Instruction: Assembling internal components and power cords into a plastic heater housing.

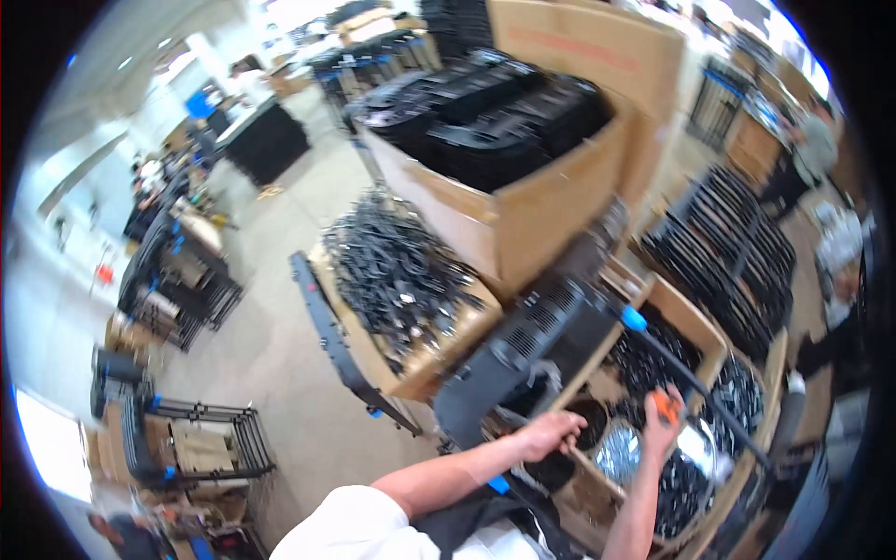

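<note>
My right hand is closed around a small orange object, whose kind I cannot make out. It is above a divided wooden tray of small hardware. Near it in the tray lie shiny silver pieces and dark metal parts. My left hand has its fingers curled at the tray's left side; what they hold, if anything, is too small to tell. Just beyond that hand rests a black machine-like housing with vent slots. A dark bar with a blue end slants across the tray.
A big cardboard box of black moulded parts stands ahead. Left of it, another carton is heaped with dark metal pieces, a long black bar beside it. Black tubular frames are stacked at right; another person stands beyond.
</note>
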The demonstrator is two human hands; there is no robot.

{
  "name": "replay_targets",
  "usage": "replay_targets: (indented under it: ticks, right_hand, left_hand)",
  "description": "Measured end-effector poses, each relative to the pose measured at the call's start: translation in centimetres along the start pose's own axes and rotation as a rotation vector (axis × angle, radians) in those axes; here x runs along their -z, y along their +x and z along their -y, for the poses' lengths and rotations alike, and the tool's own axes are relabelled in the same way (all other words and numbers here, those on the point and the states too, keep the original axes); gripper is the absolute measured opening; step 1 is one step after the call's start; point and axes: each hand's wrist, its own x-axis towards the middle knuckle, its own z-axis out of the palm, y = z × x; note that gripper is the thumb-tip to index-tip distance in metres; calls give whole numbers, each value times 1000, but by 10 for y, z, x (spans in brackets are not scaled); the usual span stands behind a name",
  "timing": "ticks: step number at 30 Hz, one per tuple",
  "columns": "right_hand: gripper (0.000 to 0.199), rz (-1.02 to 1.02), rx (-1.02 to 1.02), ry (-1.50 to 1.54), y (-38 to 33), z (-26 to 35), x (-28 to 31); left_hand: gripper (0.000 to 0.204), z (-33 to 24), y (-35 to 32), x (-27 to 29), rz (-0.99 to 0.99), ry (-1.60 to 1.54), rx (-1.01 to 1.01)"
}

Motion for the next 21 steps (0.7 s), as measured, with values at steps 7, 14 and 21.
replay_targets:
  ticks: [7, 14, 21]
  right_hand:
    - [55, 9, 18, 113, -32, 76, -34]
    - [53, 48, 37, 87, -43, 142, -91]
    - [50, 97, 94, 80, -42, 181, -138]
  left_hand:
    - [28, -58, -7, 19, 164, -99, 109]
    - [33, -87, 7, 39, 248, -206, 99]
    - [35, -111, 21, 55, 217, -153, 57]
